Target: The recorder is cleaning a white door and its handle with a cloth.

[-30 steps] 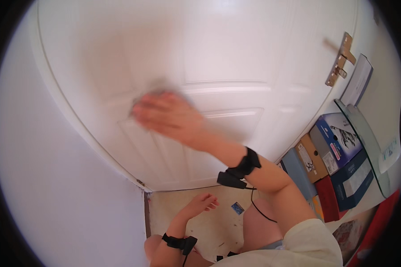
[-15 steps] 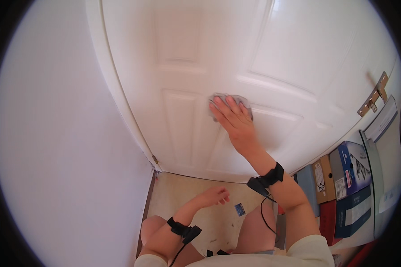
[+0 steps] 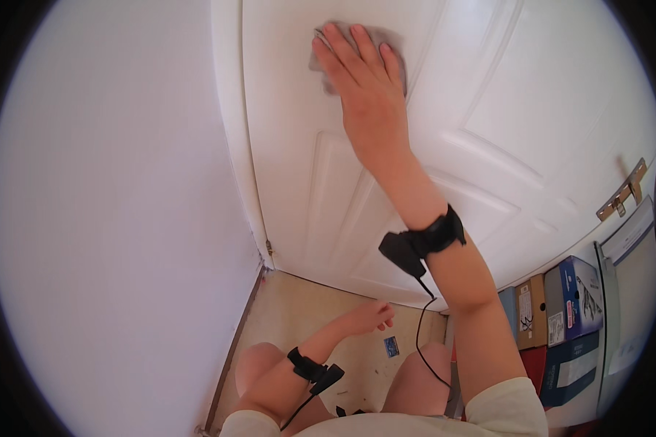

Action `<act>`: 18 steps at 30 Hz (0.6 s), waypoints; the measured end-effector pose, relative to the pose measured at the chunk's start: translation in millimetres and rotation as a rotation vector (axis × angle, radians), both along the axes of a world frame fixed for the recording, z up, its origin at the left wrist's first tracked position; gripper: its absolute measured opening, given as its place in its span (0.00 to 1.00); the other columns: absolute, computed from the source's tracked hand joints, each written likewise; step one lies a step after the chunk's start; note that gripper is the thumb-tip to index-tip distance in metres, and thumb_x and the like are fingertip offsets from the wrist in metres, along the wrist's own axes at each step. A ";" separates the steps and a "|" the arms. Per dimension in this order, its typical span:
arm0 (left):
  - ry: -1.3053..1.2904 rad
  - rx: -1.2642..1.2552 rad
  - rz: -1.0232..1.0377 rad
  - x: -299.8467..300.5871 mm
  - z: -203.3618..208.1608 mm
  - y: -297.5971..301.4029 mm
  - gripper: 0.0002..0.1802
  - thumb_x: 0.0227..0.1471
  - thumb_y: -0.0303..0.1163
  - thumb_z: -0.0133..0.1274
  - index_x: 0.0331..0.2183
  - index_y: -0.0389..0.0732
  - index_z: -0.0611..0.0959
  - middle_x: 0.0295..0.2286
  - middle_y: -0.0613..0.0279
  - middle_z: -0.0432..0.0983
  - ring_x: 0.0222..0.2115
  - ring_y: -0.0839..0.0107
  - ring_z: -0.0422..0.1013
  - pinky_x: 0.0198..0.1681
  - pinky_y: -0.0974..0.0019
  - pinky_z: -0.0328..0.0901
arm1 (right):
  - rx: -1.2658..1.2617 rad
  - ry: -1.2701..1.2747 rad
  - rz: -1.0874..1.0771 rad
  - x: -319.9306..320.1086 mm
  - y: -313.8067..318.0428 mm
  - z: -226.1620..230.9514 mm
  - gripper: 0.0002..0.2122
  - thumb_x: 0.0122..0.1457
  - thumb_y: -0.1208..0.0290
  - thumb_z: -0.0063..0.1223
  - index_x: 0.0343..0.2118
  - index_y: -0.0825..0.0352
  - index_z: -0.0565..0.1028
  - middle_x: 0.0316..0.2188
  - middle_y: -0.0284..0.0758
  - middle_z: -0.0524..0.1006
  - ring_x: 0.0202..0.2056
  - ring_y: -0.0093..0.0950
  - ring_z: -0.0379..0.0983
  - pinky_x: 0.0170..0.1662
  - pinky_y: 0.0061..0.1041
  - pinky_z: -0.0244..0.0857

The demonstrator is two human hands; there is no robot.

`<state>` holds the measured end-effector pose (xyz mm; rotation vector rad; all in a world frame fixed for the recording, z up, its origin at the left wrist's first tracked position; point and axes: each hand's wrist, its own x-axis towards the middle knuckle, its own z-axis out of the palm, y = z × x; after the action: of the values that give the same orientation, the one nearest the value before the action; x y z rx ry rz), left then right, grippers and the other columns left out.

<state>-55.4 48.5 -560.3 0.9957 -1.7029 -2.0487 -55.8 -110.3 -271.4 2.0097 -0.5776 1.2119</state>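
Note:
My right hand (image 3: pixel 368 91) presses a grey cloth (image 3: pixel 386 35) flat against the upper part of a white panelled door (image 3: pixel 284 109). Its fingers are stretched and spread over the cloth, whose edges stick out around them. A black strap with a small device and cable circles my right wrist. Low down, in front of my body, my left hand (image 3: pixel 373 318) hangs above the floor with its fingers loosely bent and slightly apart. Nothing shows in it, and it touches nothing. A similar black strap (image 3: pixel 310 368) is on the left wrist.
A plain pale wall (image 3: pixel 116 218) runs along the left, meeting the door frame. Stacked shoe boxes (image 3: pixel 572 302) stand at the lower right beside a glass-edged surface. A metal latch (image 3: pixel 623 191) is on the door's right side. A small blue card (image 3: pixel 391 347) lies on the beige floor (image 3: pixel 284 298).
My right hand has slid the cloth up the door from its middle to higher up. The view has shifted a little; my left hand stays low, moving only slightly.

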 end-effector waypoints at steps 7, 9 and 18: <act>-0.027 -0.057 0.012 3.7 5.5 -2.0 0.17 0.61 0.43 0.44 0.37 0.38 0.75 0.33 0.64 0.78 0.31 0.75 0.74 0.32 0.69 0.68 | 0.193 0.264 -0.154 3.0 7.2 -97.8 0.25 0.55 0.79 0.43 0.58 0.65 0.66 0.63 0.32 0.60 0.64 0.30 0.54 0.62 0.33 0.53; -0.041 -0.072 -0.003 1.8 6.7 1.9 0.17 0.61 0.43 0.44 0.37 0.38 0.75 0.33 0.63 0.78 0.31 0.75 0.74 0.33 0.69 0.68 | 0.247 0.424 -0.098 -7.0 3.9 -162.4 0.24 0.55 0.78 0.45 0.57 0.67 0.66 0.63 0.32 0.60 0.64 0.28 0.54 0.62 0.31 0.53; -0.048 -0.058 -0.055 6.5 4.3 7.1 0.16 0.61 0.42 0.45 0.39 0.38 0.75 0.32 0.63 0.78 0.30 0.73 0.74 0.36 0.68 0.69 | 0.198 0.301 0.062 -0.7 15.2 -86.0 0.16 0.52 0.76 0.50 0.46 0.70 0.74 0.56 0.32 0.69 0.60 0.29 0.62 0.58 0.30 0.58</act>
<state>-48.9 55.6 -555.9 0.9983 -1.8226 -2.0123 -56.5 -95.1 -357.3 2.3373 -0.5041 0.8889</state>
